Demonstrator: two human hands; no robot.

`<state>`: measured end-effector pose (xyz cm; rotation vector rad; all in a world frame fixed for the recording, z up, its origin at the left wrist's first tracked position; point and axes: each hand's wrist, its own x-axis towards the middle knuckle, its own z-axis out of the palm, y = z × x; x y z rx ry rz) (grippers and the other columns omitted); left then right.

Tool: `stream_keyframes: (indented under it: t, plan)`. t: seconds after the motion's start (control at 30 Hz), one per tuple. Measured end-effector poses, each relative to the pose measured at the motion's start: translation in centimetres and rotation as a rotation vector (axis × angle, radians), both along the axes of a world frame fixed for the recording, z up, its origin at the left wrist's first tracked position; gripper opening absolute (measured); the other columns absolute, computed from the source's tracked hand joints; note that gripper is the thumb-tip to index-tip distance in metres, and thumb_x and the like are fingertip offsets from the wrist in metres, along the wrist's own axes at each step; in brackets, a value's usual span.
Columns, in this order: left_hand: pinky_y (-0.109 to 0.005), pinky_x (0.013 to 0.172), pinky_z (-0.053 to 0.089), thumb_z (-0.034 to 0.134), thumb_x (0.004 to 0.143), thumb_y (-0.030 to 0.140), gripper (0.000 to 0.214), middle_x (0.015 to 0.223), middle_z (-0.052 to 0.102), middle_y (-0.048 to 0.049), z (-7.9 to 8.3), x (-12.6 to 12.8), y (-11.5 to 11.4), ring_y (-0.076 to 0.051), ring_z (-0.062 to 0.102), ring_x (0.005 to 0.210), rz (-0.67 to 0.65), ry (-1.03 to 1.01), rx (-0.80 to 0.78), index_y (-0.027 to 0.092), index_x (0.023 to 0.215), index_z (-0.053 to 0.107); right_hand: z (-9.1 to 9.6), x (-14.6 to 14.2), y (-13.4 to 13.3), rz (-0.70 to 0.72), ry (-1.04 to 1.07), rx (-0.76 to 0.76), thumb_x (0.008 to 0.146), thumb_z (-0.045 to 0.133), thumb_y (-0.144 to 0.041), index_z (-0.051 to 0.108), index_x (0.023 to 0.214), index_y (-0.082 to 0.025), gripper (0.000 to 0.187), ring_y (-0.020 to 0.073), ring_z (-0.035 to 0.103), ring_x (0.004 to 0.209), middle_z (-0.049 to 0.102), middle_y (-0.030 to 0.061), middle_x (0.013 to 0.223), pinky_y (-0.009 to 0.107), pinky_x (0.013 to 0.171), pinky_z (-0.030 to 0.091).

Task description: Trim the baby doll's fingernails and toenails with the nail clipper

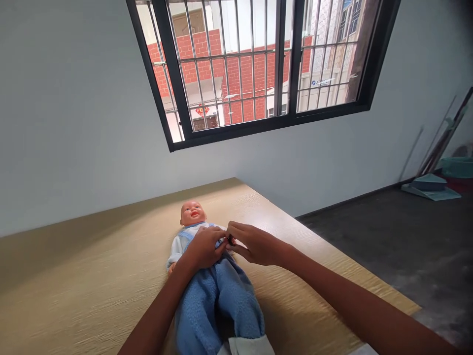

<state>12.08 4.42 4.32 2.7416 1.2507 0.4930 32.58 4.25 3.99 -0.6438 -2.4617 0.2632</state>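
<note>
The doll (pixel 218 283) lies face-up on the table (pixel 92 276), perhaps so its front is within reach. The left hand (pixel 205 246) rests across its middle, likely steadying it; I can't tell whether those fingertips grip anything. Beside them, the right hand (pixel 249 242) pinches a small dark object (pixel 231 240). Beyond, a barred window (pixel 254 74) lights the room.

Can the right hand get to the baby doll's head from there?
Probably yes: the right hand is close by, and nothing seems to stand between it and the baby doll's head. That hand looks busy at a small dark thing, though.
</note>
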Motion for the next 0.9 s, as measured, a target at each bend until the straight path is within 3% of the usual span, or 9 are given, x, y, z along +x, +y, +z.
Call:
stream_keyframes:
  t: [0.2, 0.37, 0.5, 0.7, 0.9]
  plan:
    - [-0.035, 0.085, 0.041, 0.052, 0.093, 0.019, 0.017, 0.102, 0.071, -0.001, 0.2, 0.0, -0.2, -0.021, 0.062, 0.096, 0.015, 0.0, -0.004, 0.024, 0.096, 0.068, -0.4, -0.1, 0.0, 0.026, 0.043, 0.038, 0.092, 0.056, -0.013, 0.051, 0.09, -0.018, 0.007, 0.0157, 0.05, 0.073, 0.054, 0.004, 0.09, 0.027, 0.062, 0.041]
    - [-0.031, 0.085, 0.041, 0.054, 0.094, 0.019, 0.019, 0.101, 0.072, 0.0015, 0.5, 0.0, -0.1, -0.018, 0.064, 0.094, -0.005, 0.012, -0.027, 0.026, 0.095, 0.071, -0.6, 0.2, 1.0, 0.019, 0.189, 0.023, 0.093, 0.063, -0.025, 0.051, 0.093, -0.019, 0.014, 0.0151, 0.06, 0.077, 0.06, 0.0026, 0.089, 0.028, 0.071, 0.052]
    - [-0.032, 0.087, 0.041, 0.051, 0.098, 0.023, 0.022, 0.105, 0.073, 0.0032, 0.6, 0.0, -0.1, -0.019, 0.063, 0.1, -0.014, 0.022, -0.026, 0.03, 0.1, 0.072, -0.7, 0.7, 2.0, -0.022, 0.317, 0.048, 0.099, 0.056, -0.032, 0.046, 0.095, -0.019, 0.017, 0.0122, 0.062, 0.07, 0.06, 0.0009, 0.081, 0.024, 0.066, 0.055]
    - [-0.031, 0.085, 0.042, 0.052, 0.097, 0.024, 0.021, 0.102, 0.074, 0.002, 0.5, 0.1, -0.1, -0.019, 0.064, 0.095, -0.01, 0.023, -0.014, 0.027, 0.094, 0.073, -1.8, 0.3, 1.6, 0.023, 0.287, 0.268, 0.089, 0.063, -0.029, 0.05, 0.09, -0.019, 0.017, 0.0119, 0.059, 0.062, 0.06, -0.0004, 0.076, 0.023, 0.056, 0.044]
    - [-0.031, 0.085, 0.041, 0.052, 0.094, 0.022, 0.023, 0.095, 0.073, 0.002, 0.7, 0.2, -0.3, -0.018, 0.063, 0.091, -0.01, 0.014, -0.009, 0.028, 0.09, 0.074, -2.8, -0.9, 1.0, 0.033, 0.24, 0.494, 0.089, 0.054, -0.021, 0.049, 0.08, -0.02, 0.011, 0.0127, 0.047, 0.055, 0.054, -0.0013, 0.068, 0.026, 0.051, 0.031]
